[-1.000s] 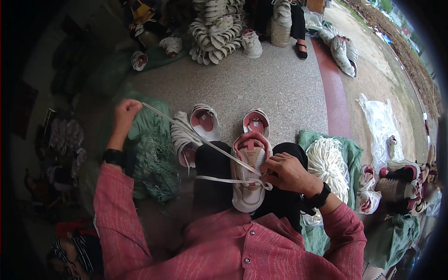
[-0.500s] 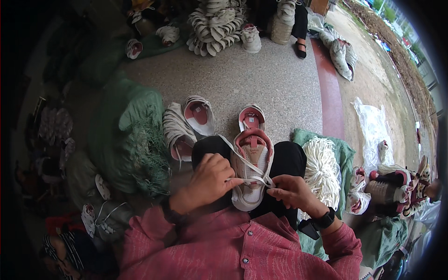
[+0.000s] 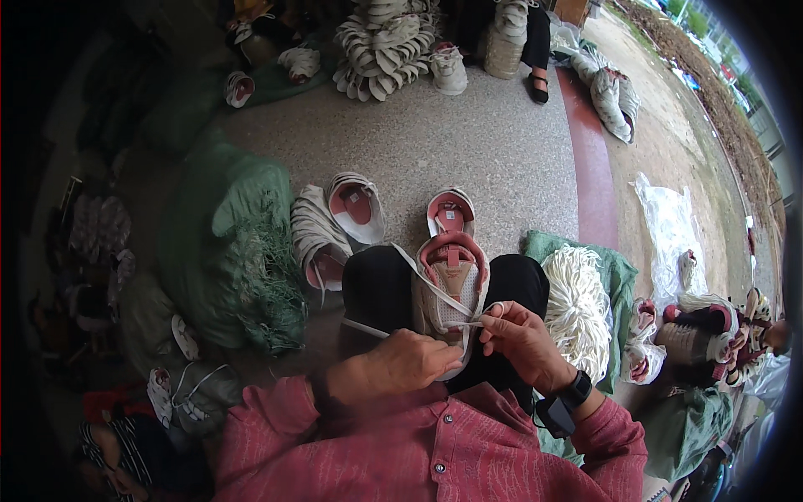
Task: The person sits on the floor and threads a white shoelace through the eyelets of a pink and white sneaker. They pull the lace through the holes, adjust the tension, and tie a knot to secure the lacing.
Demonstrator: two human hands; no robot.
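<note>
On my dark-trousered lap rests a white and beige sneaker [image 3: 428, 311] with a pink lining, its toe toward me. A flat white shoelace [image 3: 365, 328] crosses its upper. My left hand [image 3: 411, 361] is closed on the lace over the toe, and a lace end sticks out behind it to the left. At the sneaker's right side, my right hand [image 3: 523, 336] pinches the lace between thumb and fingertips. The toe is mostly hidden behind my left hand. Just beyond the sneaker sits another pink-lined shoe [image 3: 450, 209].
Left of my knees stand stacked white shoes [image 3: 318, 226] and a big green sack [image 3: 222, 226]. A bundle of white laces [image 3: 577, 305] lies on green sacking at my right. More shoes [image 3: 385, 50] are piled at the far side, near a person's foot [image 3: 539, 85].
My left hand has moved down and right toward the toe, drawing the lace with it. My right hand has risen slightly, still pinching the lace. The lace crossing has tightened on the upper.
</note>
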